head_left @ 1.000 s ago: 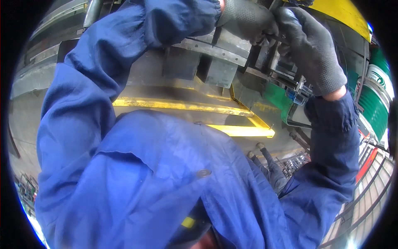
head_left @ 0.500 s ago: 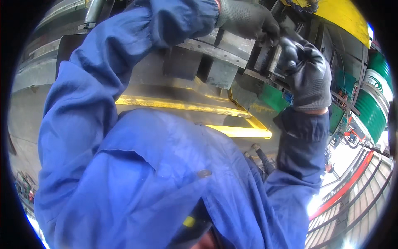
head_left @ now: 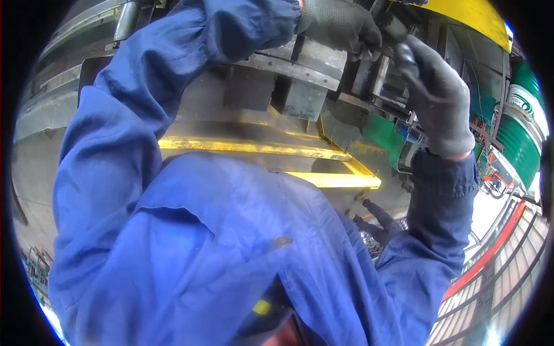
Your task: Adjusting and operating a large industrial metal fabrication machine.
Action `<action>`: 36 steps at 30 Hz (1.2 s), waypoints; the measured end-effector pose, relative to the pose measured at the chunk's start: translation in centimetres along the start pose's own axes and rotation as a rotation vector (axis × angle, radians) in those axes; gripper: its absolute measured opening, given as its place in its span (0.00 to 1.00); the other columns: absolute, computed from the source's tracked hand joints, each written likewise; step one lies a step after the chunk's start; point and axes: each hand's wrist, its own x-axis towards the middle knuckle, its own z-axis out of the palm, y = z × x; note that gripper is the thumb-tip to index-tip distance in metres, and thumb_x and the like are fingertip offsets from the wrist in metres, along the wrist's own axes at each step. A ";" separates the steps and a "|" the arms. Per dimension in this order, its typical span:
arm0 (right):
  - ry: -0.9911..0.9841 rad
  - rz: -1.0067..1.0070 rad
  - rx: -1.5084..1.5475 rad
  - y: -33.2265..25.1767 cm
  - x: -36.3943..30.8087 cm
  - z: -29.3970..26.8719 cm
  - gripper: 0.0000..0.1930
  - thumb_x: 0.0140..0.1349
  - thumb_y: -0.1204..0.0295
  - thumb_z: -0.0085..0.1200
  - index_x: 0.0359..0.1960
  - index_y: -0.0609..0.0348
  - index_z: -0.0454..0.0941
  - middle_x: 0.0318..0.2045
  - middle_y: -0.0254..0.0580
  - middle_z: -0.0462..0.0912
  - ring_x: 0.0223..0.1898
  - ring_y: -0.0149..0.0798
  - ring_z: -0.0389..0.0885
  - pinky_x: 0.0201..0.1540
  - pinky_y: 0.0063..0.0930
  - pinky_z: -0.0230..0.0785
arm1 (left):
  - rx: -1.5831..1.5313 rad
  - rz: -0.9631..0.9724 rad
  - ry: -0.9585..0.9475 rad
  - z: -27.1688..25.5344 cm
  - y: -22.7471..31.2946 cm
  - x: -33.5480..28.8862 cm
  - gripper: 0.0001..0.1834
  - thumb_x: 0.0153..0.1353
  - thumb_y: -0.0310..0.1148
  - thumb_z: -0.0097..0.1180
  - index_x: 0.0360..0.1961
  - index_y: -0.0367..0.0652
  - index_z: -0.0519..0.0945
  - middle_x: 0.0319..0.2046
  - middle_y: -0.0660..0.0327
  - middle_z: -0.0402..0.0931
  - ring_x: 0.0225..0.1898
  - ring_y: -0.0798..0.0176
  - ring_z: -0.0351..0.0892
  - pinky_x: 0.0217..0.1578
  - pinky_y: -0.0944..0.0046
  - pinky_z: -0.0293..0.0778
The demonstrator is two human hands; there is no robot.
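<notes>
I see the left hand (head_left: 340,26), in a grey knitted glove, at the top of the head view, its fingers curled down past the right end of a pale metal ledge (head_left: 297,70) with holes along its face. I can't tell whether it grips anything; the fingertips blend into dark machine parts.

The right hand (head_left: 433,95), gloved the same, is raised just beside it, fingers bent and thumb side toward the left hand. I can't make out whether those fingers are closed on something.

A light grey cylindrical piece (head_left: 396,27) shows between the two hands, just above the right fingertips and off the ledge's right end; from here I can't tell whether either hand touches it.

Under the ledge, near that same end, I have a grey metal block (head_left: 306,101). Lower down, a yellow steel frame (head_left: 254,147) runs across, its near right corner beside the blue jacket (head_left: 231,242). A green sheet (head_left: 382,134) stands past its far right corner, and well apart on the right is a green drum (head_left: 522,144) with a pale band.
</notes>
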 end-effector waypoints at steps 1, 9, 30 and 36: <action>-0.001 0.003 -0.003 0.0 0.0 -0.1 0.16 0.67 0.68 0.53 0.54 0.61 0.75 0.34 0.42 0.85 0.28 0.34 0.83 0.34 0.19 0.77 | -0.001 0.003 -0.002 0.1 0.4 0.0 0.11 0.58 0.24 0.51 0.40 0.43 0.82 0.31 0.61 0.81 0.29 0.58 0.70 0.36 0.60 0.69; -0.010 0.078 -0.333 0.6 0.0 1.7 0.16 0.66 0.65 0.56 0.53 0.56 0.77 0.29 0.35 0.84 0.24 0.32 0.80 0.26 0.22 0.74 | 0.231 -0.082 0.078 -0.1 3.1 -0.7 0.10 0.59 0.25 0.52 0.40 0.43 0.82 0.32 0.60 0.81 0.29 0.58 0.71 0.35 0.59 0.69; 0.122 0.135 0.328 -0.3 1.9 -5.0 0.18 0.70 0.70 0.49 0.59 0.64 0.72 0.47 0.47 0.82 0.46 0.36 0.82 0.51 0.25 0.75 | -0.101 0.057 0.213 -1.6 2.8 0.2 0.12 0.59 0.20 0.50 0.41 0.45 0.80 0.34 0.61 0.79 0.30 0.69 0.73 0.33 0.71 0.69; -0.023 0.332 0.304 -1.6 -3.5 -2.4 0.16 0.64 0.74 0.55 0.53 0.64 0.76 0.39 0.44 0.85 0.33 0.29 0.80 0.39 0.20 0.73 | 0.036 0.043 0.438 6.8 7.5 -4.3 0.12 0.59 0.20 0.54 0.41 0.45 0.84 0.31 0.61 0.83 0.28 0.69 0.79 0.31 0.72 0.77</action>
